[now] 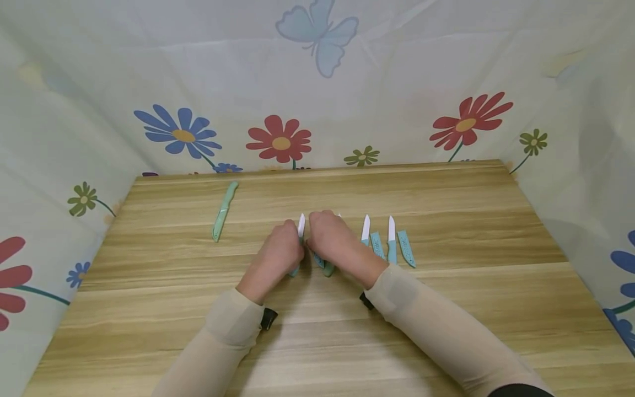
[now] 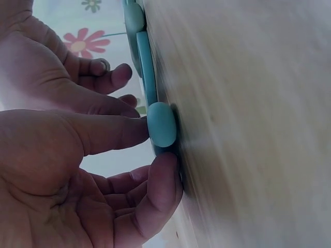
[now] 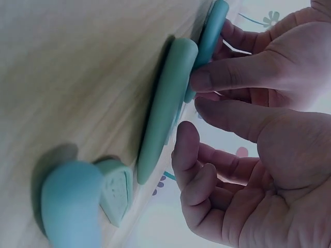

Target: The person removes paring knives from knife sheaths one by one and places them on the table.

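My left hand (image 1: 280, 248) pinches the blue handle (image 2: 162, 125) of a small paring knife between thumb and forefinger. Its white blade (image 1: 301, 223) points away from me, low over the table. Just right of it, my right hand (image 1: 333, 234) has its fingers loosely bent, with a gap between thumb and forefinger and nothing gripped. A blue blade sheath (image 1: 318, 261) lies partly hidden below the right hand. Beside that sheath is a green-handled knife (image 3: 168, 111), mostly covered by the right hand in the head view.
Right of my hands lie two more blue-handled knives, one near (image 1: 366, 227) and one farther (image 1: 392, 242), with blue sheaths (image 1: 406, 249) alongside. A green sheathed knife (image 1: 225, 212) lies at the left on the wooden table (image 1: 446, 209). Flowered cloth (image 1: 397, 99) surrounds the table.
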{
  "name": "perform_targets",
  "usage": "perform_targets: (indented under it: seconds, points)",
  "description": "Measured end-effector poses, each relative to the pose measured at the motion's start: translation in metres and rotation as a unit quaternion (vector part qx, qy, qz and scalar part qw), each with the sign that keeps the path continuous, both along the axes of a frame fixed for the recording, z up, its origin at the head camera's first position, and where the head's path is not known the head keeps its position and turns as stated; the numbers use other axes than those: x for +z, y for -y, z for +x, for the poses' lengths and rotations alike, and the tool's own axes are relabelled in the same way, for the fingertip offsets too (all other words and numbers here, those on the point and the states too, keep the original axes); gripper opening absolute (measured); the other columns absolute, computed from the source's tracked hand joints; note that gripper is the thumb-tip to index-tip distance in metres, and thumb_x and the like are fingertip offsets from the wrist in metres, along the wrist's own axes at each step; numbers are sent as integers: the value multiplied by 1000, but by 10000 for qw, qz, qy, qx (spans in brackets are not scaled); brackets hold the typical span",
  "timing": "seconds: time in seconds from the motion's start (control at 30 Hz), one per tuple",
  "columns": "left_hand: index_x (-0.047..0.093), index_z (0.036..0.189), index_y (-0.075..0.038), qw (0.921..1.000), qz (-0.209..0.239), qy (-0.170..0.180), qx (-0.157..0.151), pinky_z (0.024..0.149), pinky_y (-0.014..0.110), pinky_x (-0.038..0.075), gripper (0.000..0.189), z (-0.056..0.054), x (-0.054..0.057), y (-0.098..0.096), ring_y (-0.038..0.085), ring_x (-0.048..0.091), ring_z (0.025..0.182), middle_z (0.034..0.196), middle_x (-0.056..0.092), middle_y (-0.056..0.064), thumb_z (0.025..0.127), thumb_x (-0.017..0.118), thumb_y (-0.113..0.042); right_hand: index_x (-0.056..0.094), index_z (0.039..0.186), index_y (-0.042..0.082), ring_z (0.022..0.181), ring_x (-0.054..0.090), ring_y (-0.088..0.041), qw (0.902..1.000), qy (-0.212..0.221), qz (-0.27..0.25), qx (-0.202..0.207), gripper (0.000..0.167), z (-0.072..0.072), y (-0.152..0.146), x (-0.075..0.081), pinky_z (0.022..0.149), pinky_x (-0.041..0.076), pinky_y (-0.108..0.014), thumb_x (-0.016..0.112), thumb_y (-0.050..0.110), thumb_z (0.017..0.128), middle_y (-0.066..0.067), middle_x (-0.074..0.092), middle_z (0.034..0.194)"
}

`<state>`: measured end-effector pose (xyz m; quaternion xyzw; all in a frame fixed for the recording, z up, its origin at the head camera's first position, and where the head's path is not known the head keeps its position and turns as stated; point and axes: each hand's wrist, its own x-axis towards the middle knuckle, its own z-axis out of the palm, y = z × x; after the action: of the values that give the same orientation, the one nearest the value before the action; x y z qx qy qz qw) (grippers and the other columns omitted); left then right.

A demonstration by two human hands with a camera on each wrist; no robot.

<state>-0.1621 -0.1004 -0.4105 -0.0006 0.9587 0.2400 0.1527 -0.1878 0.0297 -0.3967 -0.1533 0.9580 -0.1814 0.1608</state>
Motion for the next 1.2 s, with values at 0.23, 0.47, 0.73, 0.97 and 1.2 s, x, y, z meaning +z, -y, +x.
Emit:
perform_targets:
  seconds: [0.23,0.47,0.73,0.97,1.2]
  points:
    - [53,114,6,10000,-30,-8,61,53,31,52,20,2,-1,0,24,63,66,85,60,16,101,64,-4,63,97,3,67,63,-19,9999,-53,-142,-24,14,1,-6,2,58,53,-30,73,13,98,-8,64,83]
    - [54,117,6,9995,-145,-285,-10,58,34,53,27,3,0,3,25,64,72,88,60,15,101,68,-10,65,100,3,75,63,-22,9995,-296,-100,67,15,4,-10,3,64,54,-33,74,15,98,-9,63,90]
    - [54,116,8,9982,-135,-568,-107,60,36,53,33,3,3,8,27,62,72,89,61,16,99,72,-14,68,110,1,84,66,-25,9988,-462,-107,151,23,7,-14,6,72,57,-36,76,20,99,-10,65,101]
    - [59,127,7,9928,-587,-1036,-85,77,46,59,47,3,7,18,31,68,89,112,66,21,99,75,-27,68,125,2,92,69,-27,9980,-607,47,187,35,12,-17,8,76,59,-38,75,26,100,-14,66,116]
    - [64,134,2,9797,-1000,-1732,-141,89,56,58,50,1,14,32,42,65,110,126,64,23,99,75,-32,70,127,8,97,68,-28,9901,-1262,373,480,40,16,-18,8,83,59,-48,76,36,100,-10,67,113]
